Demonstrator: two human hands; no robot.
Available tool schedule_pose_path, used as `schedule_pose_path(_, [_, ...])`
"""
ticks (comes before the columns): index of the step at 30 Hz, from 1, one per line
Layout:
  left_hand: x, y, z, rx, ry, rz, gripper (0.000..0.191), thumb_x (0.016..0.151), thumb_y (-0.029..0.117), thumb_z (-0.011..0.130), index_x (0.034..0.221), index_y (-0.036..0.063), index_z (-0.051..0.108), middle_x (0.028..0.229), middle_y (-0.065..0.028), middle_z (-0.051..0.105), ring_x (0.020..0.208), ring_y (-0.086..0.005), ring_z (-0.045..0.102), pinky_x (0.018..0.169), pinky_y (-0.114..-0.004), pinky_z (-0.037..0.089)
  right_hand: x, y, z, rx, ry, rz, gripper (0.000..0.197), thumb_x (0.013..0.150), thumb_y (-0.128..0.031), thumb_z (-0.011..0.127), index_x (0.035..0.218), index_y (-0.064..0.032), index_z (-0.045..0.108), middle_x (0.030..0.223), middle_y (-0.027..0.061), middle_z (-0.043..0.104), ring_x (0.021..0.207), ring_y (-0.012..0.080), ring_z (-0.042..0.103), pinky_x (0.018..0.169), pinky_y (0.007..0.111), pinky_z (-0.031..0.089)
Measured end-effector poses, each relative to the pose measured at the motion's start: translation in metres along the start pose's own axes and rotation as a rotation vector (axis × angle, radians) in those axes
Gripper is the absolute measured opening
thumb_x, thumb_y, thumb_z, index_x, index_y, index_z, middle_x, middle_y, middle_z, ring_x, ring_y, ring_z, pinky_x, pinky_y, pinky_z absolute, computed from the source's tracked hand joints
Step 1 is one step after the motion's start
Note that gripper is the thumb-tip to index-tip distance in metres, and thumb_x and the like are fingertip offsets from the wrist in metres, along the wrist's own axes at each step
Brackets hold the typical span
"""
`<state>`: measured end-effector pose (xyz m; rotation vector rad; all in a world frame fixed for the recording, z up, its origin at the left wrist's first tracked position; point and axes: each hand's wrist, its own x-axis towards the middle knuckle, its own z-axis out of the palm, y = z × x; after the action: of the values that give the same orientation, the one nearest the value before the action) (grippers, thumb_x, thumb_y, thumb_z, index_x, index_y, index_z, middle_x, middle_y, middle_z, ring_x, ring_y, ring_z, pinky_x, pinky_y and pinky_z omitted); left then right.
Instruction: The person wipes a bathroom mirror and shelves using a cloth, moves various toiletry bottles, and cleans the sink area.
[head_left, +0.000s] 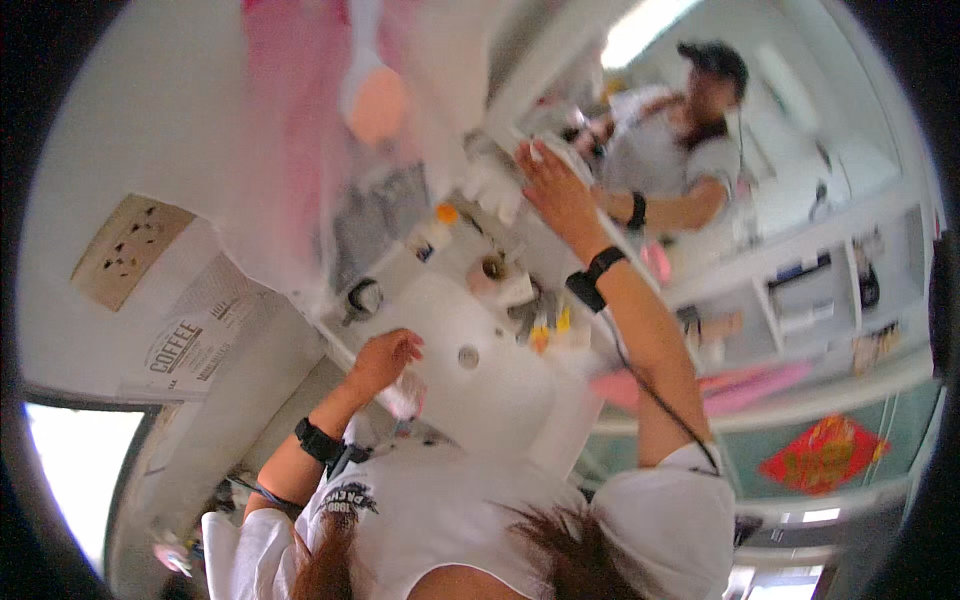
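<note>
My right hand (559, 193) reaches up to the mirror (780, 157), its fingers laid along the surface. A white cloth or tissue (576, 159) shows at its edge and between the fingertips; blur hides its full shape. My left hand (384, 361) hangs over the near left rim of a white washbasin (442, 322), fingers loosely bent, with nothing seen in it. Just below that hand is a blurred pinkish-white item (407, 396). The basin's drain (468, 357) lies between my two arms.
Small items, among them a round brown-centred container (493, 268) and yellow objects (551, 330), crowd the basin's back ledge. A dark ring-shaped item (364, 297) sits at its left corner. Pink cloth (289, 135) hangs at upper left. Shelves (802, 300) stand below the mirror.
</note>
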<state>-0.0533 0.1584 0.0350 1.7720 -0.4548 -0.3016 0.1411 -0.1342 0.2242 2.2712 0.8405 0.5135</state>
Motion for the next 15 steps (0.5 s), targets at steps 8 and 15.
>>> schedule_pose_path(8, [-0.016,-0.005,0.018,-0.094,-0.162,-0.073,0.018,0.092,0.000,0.043,0.100,-0.0012,0.059,0.086,-0.0112,0.067,0.077,-0.0165,0.066,0.070,-0.028,0.052,-0.178,0.039,-0.032,-0.131,-0.044,0.335,0.072,0.088,-0.046,0.049,0.147,-0.0119,0.024,0.154,0.0005,0.019,0.140,0.0212,0.020,0.113,0.036,0.020])
schedule_pose_path(15, [-0.020,0.016,0.057,-0.042,-0.352,0.016,0.019,0.092,0.002,0.042,0.101,-0.0033,0.058,0.086,-0.0109,0.067,0.077,-0.0150,0.064,0.070,-0.028,0.052,-0.266,0.001,-0.015,0.276,-0.101,0.415,0.064,0.087,-0.003,0.046,0.146,-0.0135,0.024,0.152,0.0067,0.024,0.137,0.0241,0.029,0.115,0.038,0.021])
